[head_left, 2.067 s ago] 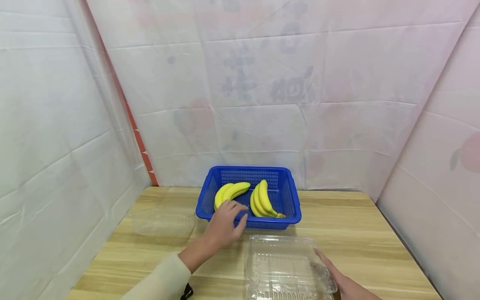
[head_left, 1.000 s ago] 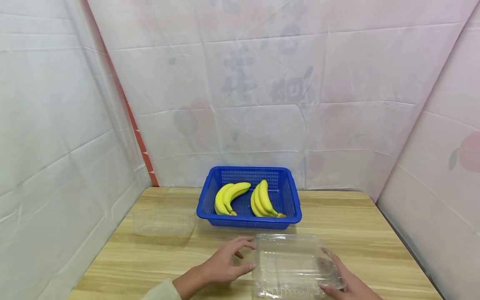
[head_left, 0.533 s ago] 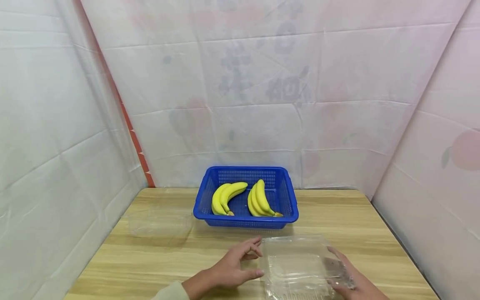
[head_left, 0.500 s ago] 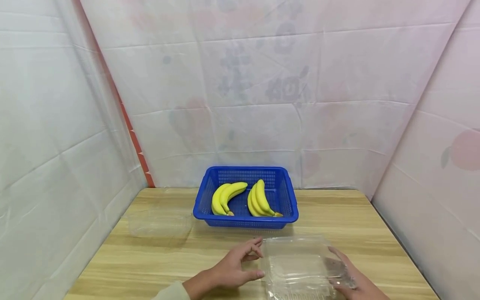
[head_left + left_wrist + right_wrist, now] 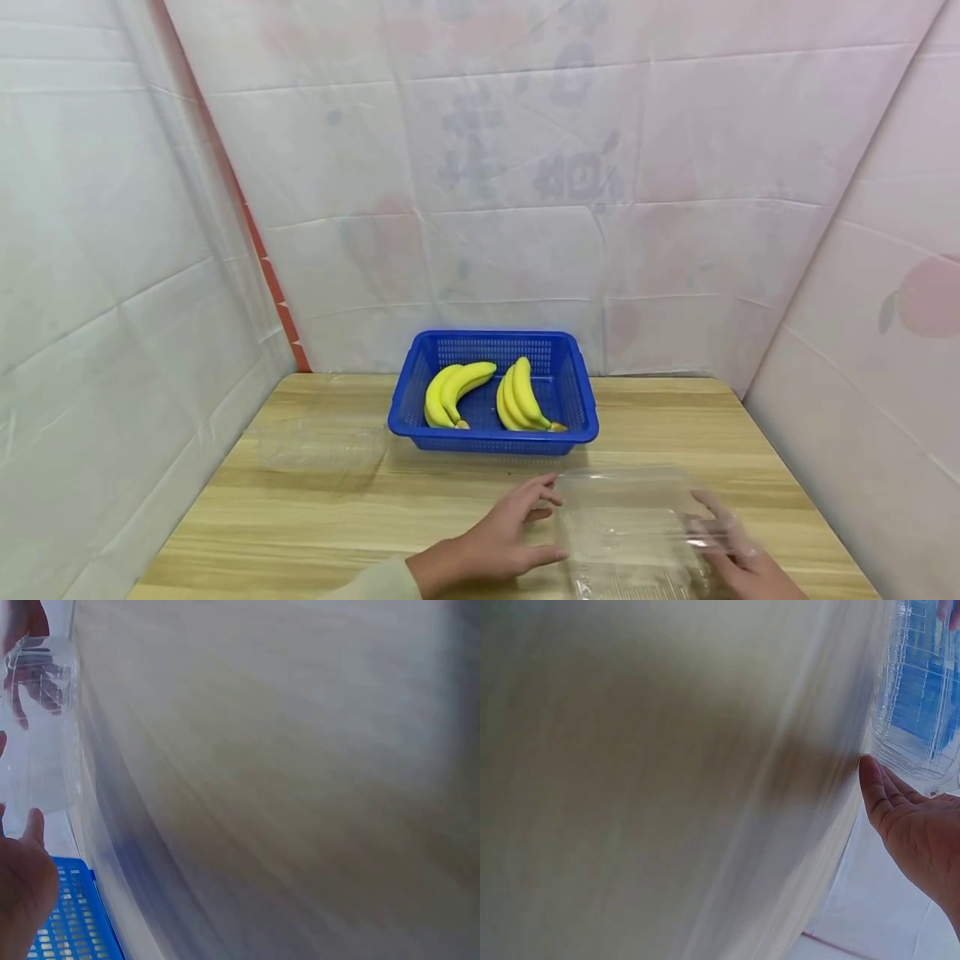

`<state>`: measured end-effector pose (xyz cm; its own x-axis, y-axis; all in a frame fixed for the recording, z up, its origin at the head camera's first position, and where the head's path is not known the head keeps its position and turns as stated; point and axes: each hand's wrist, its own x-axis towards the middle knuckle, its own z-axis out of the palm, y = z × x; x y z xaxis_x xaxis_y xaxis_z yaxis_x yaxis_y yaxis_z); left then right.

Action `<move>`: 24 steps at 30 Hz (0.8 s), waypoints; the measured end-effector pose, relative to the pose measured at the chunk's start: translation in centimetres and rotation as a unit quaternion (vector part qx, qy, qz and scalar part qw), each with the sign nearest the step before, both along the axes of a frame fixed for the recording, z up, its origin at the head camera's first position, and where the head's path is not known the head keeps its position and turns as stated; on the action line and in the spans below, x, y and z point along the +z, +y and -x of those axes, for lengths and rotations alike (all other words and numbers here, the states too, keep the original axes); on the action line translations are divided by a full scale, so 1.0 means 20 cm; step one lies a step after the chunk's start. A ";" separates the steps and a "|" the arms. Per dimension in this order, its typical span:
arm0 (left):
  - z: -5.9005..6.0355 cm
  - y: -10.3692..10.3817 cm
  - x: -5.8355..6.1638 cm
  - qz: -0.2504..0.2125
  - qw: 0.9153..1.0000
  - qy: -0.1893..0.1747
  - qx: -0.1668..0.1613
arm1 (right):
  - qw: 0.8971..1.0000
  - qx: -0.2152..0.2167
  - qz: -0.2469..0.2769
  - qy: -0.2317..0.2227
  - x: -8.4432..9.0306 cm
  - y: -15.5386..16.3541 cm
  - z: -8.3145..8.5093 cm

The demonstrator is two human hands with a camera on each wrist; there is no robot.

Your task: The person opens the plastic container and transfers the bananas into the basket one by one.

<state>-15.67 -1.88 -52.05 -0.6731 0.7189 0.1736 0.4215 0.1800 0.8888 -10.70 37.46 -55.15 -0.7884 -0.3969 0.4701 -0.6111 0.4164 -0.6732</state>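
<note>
Across the lower half of the head view, the table (image 5: 315, 517) carries everything. Blue basket (image 5: 581, 408) sits centre frame at the table's far edge, two banana bunches inside: left bunch (image 5: 450, 392), right bunch (image 5: 521, 396), apart from each other. A second clear container (image 5: 322, 446) lies at left of frame, well apart from the hands.

Clear clamshell box (image 5: 637, 533) is at lower right of frame, on the table just in front of the basket, not touching it.

Left hand (image 5: 498, 542), lower centre: grip wide, fingers spread and near straight, thumb tip and fingertips against the box's left side. Not wrapped round it.

Right hand (image 5: 738, 554), lower right corner: seen partly through the plastic, fingers extended along the box's right side, touching it; grip open, no curl visible. Right wrist view shows the palm (image 5: 915, 817) flat and open just beside the box wall (image 5: 919, 697).

Nothing between the hands and the box. Both wrist views are mostly motion blur.
</note>
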 end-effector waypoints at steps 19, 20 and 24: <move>0.09 0.32 0.02 0.014 0.996 -0.050 0.066 | 0.933 -0.161 -0.105 -0.304 0.11 0.18 0.06; 0.10 0.33 0.02 0.014 0.996 -0.056 0.069 | 0.934 -0.160 -0.104 -0.302 0.11 0.19 0.06; 0.13 0.40 0.02 0.003 0.994 -0.080 0.076 | 0.930 -0.164 -0.114 -0.308 0.12 0.23 0.08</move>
<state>-18.26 6.10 -51.61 -0.7923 0.6080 0.0504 0.2418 0.2370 0.9410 -12.24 42.10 -52.83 -0.9767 -0.1208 -0.1773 0.0464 0.6878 -0.7244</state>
